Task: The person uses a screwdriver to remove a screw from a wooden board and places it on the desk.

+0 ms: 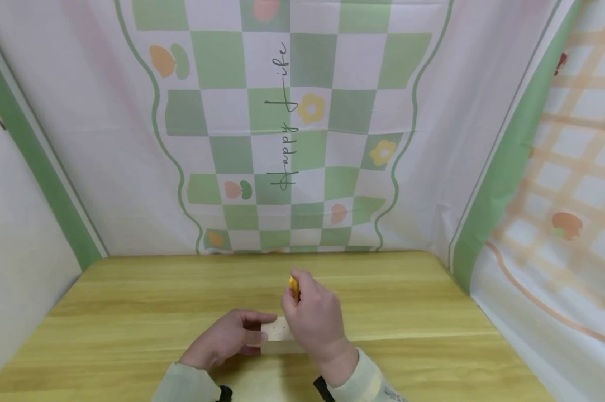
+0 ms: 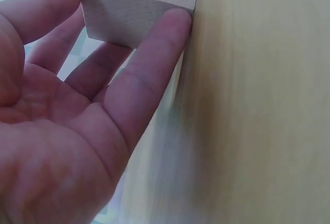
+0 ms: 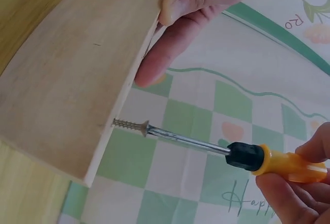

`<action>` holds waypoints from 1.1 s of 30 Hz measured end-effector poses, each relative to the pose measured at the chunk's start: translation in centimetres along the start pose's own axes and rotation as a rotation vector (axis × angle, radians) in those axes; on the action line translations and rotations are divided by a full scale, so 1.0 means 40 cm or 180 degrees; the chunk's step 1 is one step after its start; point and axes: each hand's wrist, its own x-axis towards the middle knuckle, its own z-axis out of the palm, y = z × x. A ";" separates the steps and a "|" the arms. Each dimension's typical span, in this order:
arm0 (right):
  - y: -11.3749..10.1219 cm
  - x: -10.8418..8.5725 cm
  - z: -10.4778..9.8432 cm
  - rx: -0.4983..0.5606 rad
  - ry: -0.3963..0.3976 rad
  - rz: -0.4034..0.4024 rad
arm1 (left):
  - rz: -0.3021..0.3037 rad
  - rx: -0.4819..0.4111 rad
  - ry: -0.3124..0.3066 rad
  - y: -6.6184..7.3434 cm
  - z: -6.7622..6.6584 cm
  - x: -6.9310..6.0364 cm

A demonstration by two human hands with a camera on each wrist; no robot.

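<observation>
A pale wooden block (image 1: 282, 347) stands on the table in front of the person. My left hand (image 1: 224, 339) holds its left end between thumb and fingers; in the left wrist view they lie against opposite sides of the block (image 2: 118, 14). With curled fingers my right hand (image 1: 319, 321) grips a screwdriver by its yellow handle (image 1: 294, 286), above the block. The right wrist view shows the screwdriver's shaft (image 3: 188, 141) meeting the head of a screw (image 3: 130, 125). That screw's point is at the block's top face, its threads largely exposed. Small dark dots mark this face in the head view.
The wood-grain table (image 1: 146, 301) spreads around both hands. Behind it hangs a green-and-white checked cloth (image 1: 222, 111), with a pale panel (image 1: 20, 223) at the left and an orange-checked cloth (image 1: 558, 195) at the right.
</observation>
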 end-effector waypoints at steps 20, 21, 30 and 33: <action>0.113 0.036 -0.062 0.1704 -0.1725 -0.0146 | -0.0042 0.0055 -0.0038 0.000 -0.007 0.002; 0.114 0.038 -0.064 0.1743 -0.1774 -0.0140 | -0.0042 0.0053 -0.0039 0.000 -0.006 0.002; 0.044 0.032 -0.070 0.0718 -0.1425 0.0362 | -0.0023 0.0046 -0.0032 0.000 -0.007 0.000; 0.012 0.024 -0.064 0.0198 -0.1191 0.0474 | -0.0014 0.0029 -0.0031 0.002 -0.006 -0.003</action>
